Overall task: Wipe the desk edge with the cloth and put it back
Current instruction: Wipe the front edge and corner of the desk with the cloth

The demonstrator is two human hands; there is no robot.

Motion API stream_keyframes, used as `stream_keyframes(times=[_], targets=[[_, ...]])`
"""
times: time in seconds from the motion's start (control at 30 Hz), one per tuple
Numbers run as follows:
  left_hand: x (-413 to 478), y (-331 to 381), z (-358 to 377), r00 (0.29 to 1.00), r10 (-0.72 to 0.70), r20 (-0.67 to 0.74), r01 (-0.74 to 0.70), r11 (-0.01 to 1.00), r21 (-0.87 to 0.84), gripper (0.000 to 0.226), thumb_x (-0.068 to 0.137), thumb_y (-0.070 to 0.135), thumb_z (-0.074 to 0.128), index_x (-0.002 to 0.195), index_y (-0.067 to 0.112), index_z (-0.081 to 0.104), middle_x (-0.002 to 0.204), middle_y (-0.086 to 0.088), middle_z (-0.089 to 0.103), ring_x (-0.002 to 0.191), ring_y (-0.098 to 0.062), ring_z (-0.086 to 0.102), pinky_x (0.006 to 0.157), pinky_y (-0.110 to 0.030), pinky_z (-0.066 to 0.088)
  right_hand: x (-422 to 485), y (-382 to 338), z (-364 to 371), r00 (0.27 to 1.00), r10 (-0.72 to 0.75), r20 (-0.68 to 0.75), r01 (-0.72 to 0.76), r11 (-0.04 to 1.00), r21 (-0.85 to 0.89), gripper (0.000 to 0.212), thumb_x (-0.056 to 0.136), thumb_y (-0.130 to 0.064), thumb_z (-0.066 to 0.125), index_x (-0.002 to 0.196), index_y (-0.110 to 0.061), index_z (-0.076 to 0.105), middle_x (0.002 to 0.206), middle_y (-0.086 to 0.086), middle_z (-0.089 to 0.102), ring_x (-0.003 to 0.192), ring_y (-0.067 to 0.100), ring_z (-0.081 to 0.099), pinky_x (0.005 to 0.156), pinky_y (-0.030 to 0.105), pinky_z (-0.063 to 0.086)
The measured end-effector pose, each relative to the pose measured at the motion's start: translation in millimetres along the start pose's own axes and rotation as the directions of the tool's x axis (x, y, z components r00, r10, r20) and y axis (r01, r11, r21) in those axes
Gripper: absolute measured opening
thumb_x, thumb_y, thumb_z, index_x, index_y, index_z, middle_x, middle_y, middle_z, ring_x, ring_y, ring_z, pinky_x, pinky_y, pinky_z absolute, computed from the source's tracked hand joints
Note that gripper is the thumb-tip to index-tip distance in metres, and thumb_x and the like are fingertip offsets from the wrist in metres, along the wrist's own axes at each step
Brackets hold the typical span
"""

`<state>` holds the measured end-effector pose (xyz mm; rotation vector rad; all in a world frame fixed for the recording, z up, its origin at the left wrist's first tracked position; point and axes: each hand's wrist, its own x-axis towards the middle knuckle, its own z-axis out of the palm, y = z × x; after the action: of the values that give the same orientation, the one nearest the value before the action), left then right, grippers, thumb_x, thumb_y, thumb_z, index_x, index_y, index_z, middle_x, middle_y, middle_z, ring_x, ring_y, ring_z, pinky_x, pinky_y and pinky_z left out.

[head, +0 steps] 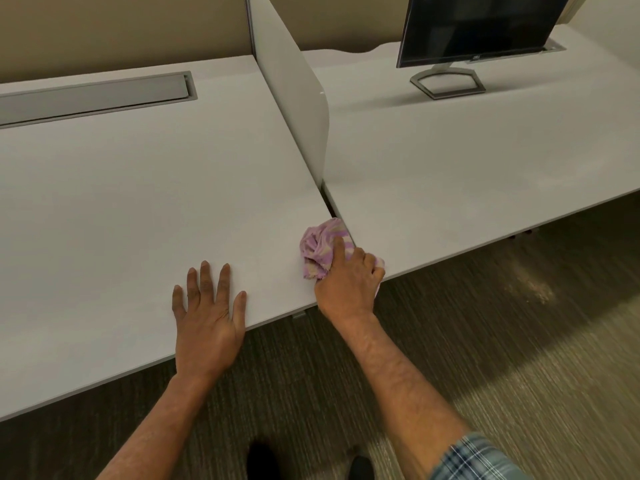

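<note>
Purple cloth (322,249) bunched at the corner of the left desk (138,188), beside the gap.
The right hand (349,282) grips the cloth; the left hand (207,310) lies open and flat on the desk. To wipe well, I think it should press down and slide slowly along the edge.

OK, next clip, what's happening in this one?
A person is wiping a white desk. The right hand presses a bunched purple cloth against the desk's near right corner, at the gap to the neighbouring desk. The left hand lies flat and empty on the desktop near the front edge. A dark monitor stands on the neighbouring desk. The cloth has not been put back yet.
</note>
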<state>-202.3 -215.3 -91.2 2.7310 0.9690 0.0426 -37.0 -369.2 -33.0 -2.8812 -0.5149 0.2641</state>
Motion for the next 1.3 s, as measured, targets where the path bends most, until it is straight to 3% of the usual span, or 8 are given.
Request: stream_keyframes(times=[0.3,0.5,0.63,0.77,0.93,1.07,1.13,1.3], targets=[[-1,1,-1,1.000,-0.003,-0.004,0.003,1.000,0.002,0.070,0.102,0.057,0.008,0.164,0.024,0.004,0.174,-0.008,-0.006,0.160,-0.024,-0.011,0.129,-0.051,-0.005,-33,17,6,0.991,0.094,-0.092,-0.087,0.993,0.080,0.085,0.081,-0.031,0.070,0.154,-0.021,0.027,0.131,0.015,0.055,0.120,0.033,0.047,0.102,0.050,0.035],[0,1,-1,1.000,-0.011,-0.008,0.011,1.000,0.003,0.070,0.102,0.057,0.008,0.164,0.024,0.006,0.174,-0.007,-0.004,0.160,-0.024,-0.009,0.129,-0.052,-0.003,-67,6,35,0.976,0.182,-0.119,-0.108,0.881,0.460,0.084,0.093,-0.028,0.064,0.161,-0.027,0.014,0.166,0.014,0.015,0.153,0.036,0.014,0.119,0.063,0.026],[0,3,-1,1.000,-0.013,-0.014,0.013,1.000,-0.003,0.070,0.102,0.056,0.010,0.164,0.023,0.008,0.174,-0.009,-0.001,0.161,-0.025,-0.006,0.129,-0.052,-0.003,-89,-21,55,0.974,0.194,-0.120,-0.021,0.600,0.800,0.076,0.101,-0.022,0.052,0.161,-0.035,0.006,0.170,0.001,-0.015,0.158,0.025,0.000,0.126,0.036,0.020],[0,2,-2,1.000,-0.009,-0.015,0.009,1.000,0.004,0.069,0.102,0.055,0.009,0.164,0.023,0.007,0.174,-0.010,-0.001,0.161,-0.026,-0.006,0.129,-0.052,-0.003,-94,-37,57,0.966,0.249,-0.075,-0.045,0.444,0.895,0.075,0.103,-0.012,0.051,0.156,-0.037,0.005,0.170,0.001,-0.012,0.155,0.014,0.010,0.100,-0.010,0.017],[1,1,0,1.000,-0.007,-0.022,0.007,1.000,0.009,0.069,0.102,0.055,0.012,0.164,0.022,0.010,0.174,-0.010,0.001,0.161,-0.026,-0.005,0.129,-0.052,-0.002,-105,-49,61,0.974,0.216,-0.061,-0.035,0.415,0.909,0.082,0.103,-0.017,0.049,0.146,-0.062,-0.005,0.171,-0.004,-0.006,0.147,-0.013,0.020,0.108,0.003,0.032],[1,0,1,1.000,-0.004,-0.021,0.004,1.000,0.011,0.069,0.103,0.055,0.013,0.163,0.023,0.010,0.174,-0.010,0.000,0.161,-0.026,-0.006,0.129,-0.053,-0.002,-121,-62,65,0.988,0.151,-0.021,-0.038,0.375,0.926,0.070,0.100,-0.044,0.040,0.147,-0.067,-0.006,0.172,-0.008,0.004,0.155,0.008,0.020,0.121,0.038,0.036],[1,-1,1,1.000,-0.005,-0.020,0.005,1.000,0.013,0.069,0.103,0.055,0.012,0.163,0.023,0.010,0.174,-0.011,0.001,0.161,-0.027,-0.005,0.129,-0.053,-0.002,-129,-58,64,0.994,0.091,0.056,-0.086,0.372,0.924,0.069,0.099,-0.050,0.040,0.153,-0.058,-0.004,0.170,-0.009,0.014,0.152,0.008,0.027,0.118,0.043,0.041],[0,1,-1,1.000,-0.002,-0.019,0.001,1.000,-0.014,0.069,0.103,0.056,0.011,0.164,0.023,0.011,0.174,-0.010,0.001,0.161,-0.026,-0.005,0.129,-0.052,-0.003,-151,-32,47,0.952,-0.063,0.300,-0.278,0.232,0.932,0.055,0.103,-0.006,0.049,0.150,-0.033,0.040,0.143,-0.006,0.057,0.123,0.005,0.059,0.110,0.030,0.047]])
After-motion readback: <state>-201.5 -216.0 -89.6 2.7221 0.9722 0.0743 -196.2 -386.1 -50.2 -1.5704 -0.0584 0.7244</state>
